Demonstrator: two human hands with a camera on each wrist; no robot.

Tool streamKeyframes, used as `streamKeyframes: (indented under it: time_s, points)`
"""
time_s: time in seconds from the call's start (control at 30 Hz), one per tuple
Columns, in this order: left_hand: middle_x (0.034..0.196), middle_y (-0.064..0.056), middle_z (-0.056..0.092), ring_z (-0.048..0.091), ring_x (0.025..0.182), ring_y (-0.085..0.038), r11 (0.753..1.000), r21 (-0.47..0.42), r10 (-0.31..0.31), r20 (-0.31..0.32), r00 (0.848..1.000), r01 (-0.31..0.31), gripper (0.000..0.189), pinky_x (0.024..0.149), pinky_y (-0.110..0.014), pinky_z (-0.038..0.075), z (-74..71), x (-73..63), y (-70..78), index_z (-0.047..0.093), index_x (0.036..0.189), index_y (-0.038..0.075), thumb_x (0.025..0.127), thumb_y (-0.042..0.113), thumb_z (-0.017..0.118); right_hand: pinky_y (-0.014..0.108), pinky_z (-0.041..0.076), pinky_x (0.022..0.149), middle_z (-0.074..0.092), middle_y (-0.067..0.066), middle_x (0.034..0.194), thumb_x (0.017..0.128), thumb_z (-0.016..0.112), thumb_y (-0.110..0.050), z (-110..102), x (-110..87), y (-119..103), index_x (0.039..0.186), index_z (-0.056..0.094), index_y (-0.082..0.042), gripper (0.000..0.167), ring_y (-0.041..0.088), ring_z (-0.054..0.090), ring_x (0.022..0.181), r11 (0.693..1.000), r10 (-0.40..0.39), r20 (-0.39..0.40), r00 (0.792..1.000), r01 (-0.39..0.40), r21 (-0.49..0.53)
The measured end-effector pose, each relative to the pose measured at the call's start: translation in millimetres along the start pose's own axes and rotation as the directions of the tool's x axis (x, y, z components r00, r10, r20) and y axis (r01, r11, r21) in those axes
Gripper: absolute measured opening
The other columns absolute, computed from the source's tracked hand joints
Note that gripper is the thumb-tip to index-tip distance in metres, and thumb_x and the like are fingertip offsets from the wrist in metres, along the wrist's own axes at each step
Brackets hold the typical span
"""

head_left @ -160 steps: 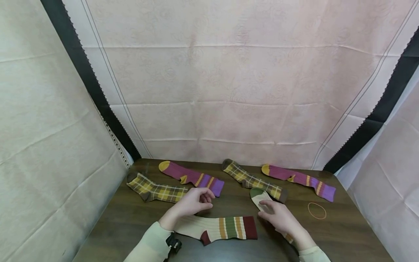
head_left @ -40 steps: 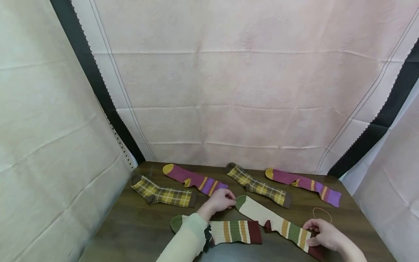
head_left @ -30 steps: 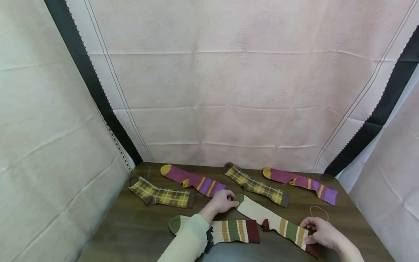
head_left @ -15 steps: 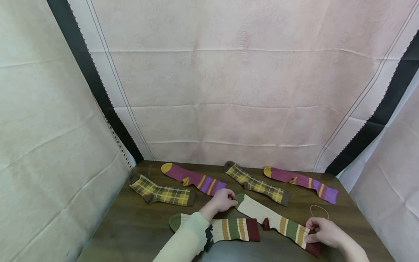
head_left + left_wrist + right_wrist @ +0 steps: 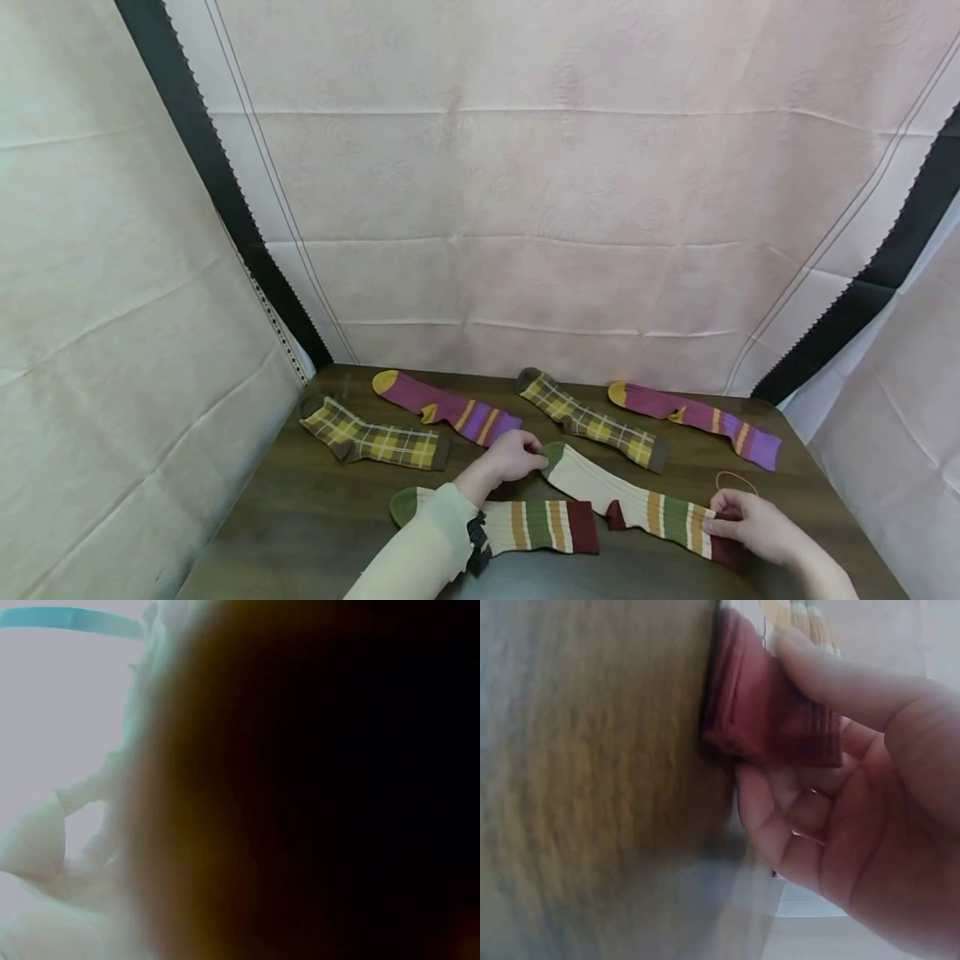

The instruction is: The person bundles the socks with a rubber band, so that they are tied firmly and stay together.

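Head view: I see both hands on one cream striped sock [image 5: 633,502], well apart, one per end. It lies slantwise on the desk [image 5: 262,517], right of centre, toe angled toward the far edge, cuff toward the right edge. Left hand [image 5: 504,462] pinches the green toe; my left wrist feed is mostly dark, adds nothing. Right hand [image 5: 757,525] grips the maroon cuff, thumb on one side, fingers on the other, per right wrist view. Second striped sock [image 5: 537,525] sits closer to the near edge, partly hidden by the left sleeve [image 5: 408,554]; cuff just beside the held sock's heel. Along the far edge I count a purple sock [image 5: 442,404], a brown-toed plaid sock [image 5: 592,421] and another purple sock [image 5: 690,412] near the far right corner. One more plaid sock [image 5: 386,446] near the far left corner. Thin elastic loop [image 5: 735,474] just beyond the right hand; can't tell if touching.
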State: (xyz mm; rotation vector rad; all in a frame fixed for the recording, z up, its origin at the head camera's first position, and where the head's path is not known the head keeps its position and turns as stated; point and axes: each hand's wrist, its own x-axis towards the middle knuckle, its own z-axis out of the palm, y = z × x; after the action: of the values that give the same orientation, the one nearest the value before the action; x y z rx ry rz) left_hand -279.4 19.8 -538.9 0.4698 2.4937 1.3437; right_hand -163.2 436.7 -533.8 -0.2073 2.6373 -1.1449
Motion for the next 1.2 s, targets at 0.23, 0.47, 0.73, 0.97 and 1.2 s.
streamKeyframes:
  time_s: [0.23,0.47,0.73,0.97,1.2]
  points:
    - [0.093,-0.001,0.066,0.057,0.078,-0.016,0.997,-0.077,-0.018,0.026,0.999,0.02,0.01,0.066,-0.03,0.047,-3.2,-4.6,2.5,0.072,0.099,0.006,0.092,0.007,0.079,0.04,0.059,0.065,0.07,0.009,0.104,0.101,0.077,-0.02,3,1.9,-6,0.117,0.06,0.005,0.035,0.019,0.062,0.086,0.977,0.152,-0.068,0.986,-0.14,0.16]
    - [0.087,-0.004,0.068,0.057,0.063,-0.017,0.976,-0.21,-0.042,0.051,0.998,0.052,0.027,0.055,-0.027,0.046,-1.4,-7.2,2.7,0.07,0.111,0.0,0.087,-0.009,0.069,0.022,0.053,0.08,0.066,0.028,0.134,0.099,0.079,-0.016,2,0.0,-14,0.143,0.054,0.009,0.056,0.033,0.064,0.12,0.99,0.1,-0.193,0.976,-0.079,0.115]
    - [0.084,-0.006,0.071,0.068,0.072,-0.023,0.961,-0.264,-0.074,0.06,0.995,0.088,0.033,0.057,-0.029,0.05,-5.2,-8.5,4.9,0.071,0.123,-0.004,0.09,-0.003,0.072,0.016,0.051,0.079,0.07,0.026,0.132,0.101,0.078,-0.035,3,1.5,-35,0.142,0.059,0.009,0.063,-0.004,0.064,0.099,0.983,0.15,-0.36,0.921,-0.1,0.152]
    - [0.096,-0.007,0.074,0.074,0.074,-0.024,0.949,-0.302,-0.087,0.016,0.996,0.088,0.026,0.06,-0.03,0.056,-9.9,-10.7,5.6,0.07,0.121,-0.004,0.098,0.007,0.074,0.022,0.059,0.075,0.076,0.015,0.12,0.106,0.072,-0.03,9,8.1,-45,0.144,0.054,0.015,0.062,-0.001,0.069,0.09,0.958,0.162,-0.461,0.873,-0.028,0.284]
    - [0.093,-0.011,0.077,0.075,0.074,-0.024,0.926,-0.376,-0.055,-0.044,0.997,0.035,0.025,0.068,-0.038,0.062,-22.7,-15.5,5.2,0.068,0.118,-0.006,0.102,0.013,0.073,0.029,0.064,0.069,0.074,-0.02,0.102,0.104,0.074,-0.02,22,21.5,-56,0.14,0.059,0.014,0.051,0.003,0.071,0.085,0.917,0.137,-0.55,0.824,0.104,0.385]
